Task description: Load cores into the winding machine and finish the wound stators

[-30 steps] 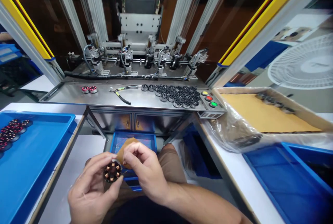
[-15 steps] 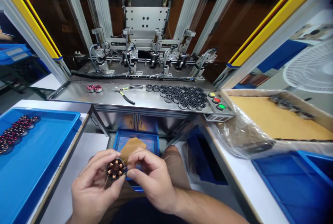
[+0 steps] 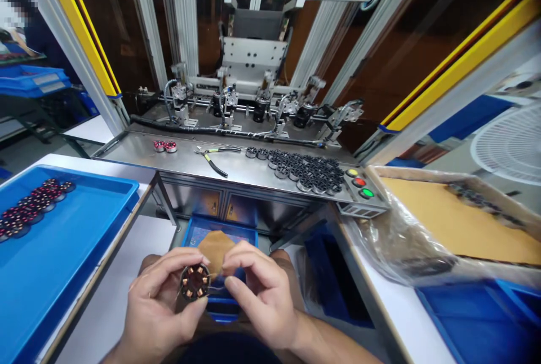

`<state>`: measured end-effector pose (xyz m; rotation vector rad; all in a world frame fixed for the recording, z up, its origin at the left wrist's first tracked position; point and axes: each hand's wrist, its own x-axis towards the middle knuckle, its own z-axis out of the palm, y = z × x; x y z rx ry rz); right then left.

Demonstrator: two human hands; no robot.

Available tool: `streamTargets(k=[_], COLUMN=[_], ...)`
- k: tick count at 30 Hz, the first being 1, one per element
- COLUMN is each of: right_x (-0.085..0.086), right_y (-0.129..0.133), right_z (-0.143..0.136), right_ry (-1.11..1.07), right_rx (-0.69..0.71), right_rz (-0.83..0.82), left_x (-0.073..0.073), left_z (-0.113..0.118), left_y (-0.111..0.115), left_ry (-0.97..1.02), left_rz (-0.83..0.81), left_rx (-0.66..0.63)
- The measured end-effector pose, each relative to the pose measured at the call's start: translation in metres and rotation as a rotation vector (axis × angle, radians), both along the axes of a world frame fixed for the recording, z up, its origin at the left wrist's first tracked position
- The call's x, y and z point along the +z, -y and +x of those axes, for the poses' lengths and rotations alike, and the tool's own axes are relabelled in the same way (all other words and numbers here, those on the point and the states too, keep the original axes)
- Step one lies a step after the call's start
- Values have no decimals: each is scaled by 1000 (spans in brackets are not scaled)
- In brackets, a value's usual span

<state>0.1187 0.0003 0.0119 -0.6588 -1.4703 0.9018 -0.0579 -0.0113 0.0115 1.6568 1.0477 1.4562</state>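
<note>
My left hand point(image 3: 163, 296) grips a small round motor stator point(image 3: 195, 283) by its rim between thumb and fingers. Its face, with copper windings around a dark centre, is turned toward me. Thin wire ends stick out from the stator's edge. Just right of it, my right hand point(image 3: 262, 296) pinches at a thin wire point(image 3: 216, 288) with thumb and forefinger; the exact contact is blurred. Both hands are over my lap, above a blue bin point(image 3: 225, 319) that has a piece of brown paper point(image 3: 217, 248) in it.
Cutting pliers point(image 3: 213, 162), two red-wound stators point(image 3: 164, 146) and many black stators point(image 3: 304, 169) lie on the metal ledge before the machine. Push buttons point(image 3: 359, 182) sit at its right end. A blue tray point(image 3: 97, 195) of wound stators is left; a plastic-lined box point(image 3: 422, 200) stands right.
My head view has tilted up and shifted left. The right hand has drawn slightly away from the stator, widening the gap. The left hand keeps its hold.
</note>
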Motion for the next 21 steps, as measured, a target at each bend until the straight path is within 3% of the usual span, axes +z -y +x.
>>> streamTargets(k=[7,15,18,21], right_x=[10,4,4,7], right_y=[0,17,15,7], right_z=[-4,-16,-13,-5], right_ry=[67,2,-4,1], right_rx=[-29,-115,-71,-5], right_rz=[138,152,177,183], left_x=[2,4,8,12], left_z=[0,4,6,5], left_y=[1,6,5,4], left_ry=[25,-104,-42,105], left_rz=[-13,176,133,-6], left_rx=[1,186,154,42])
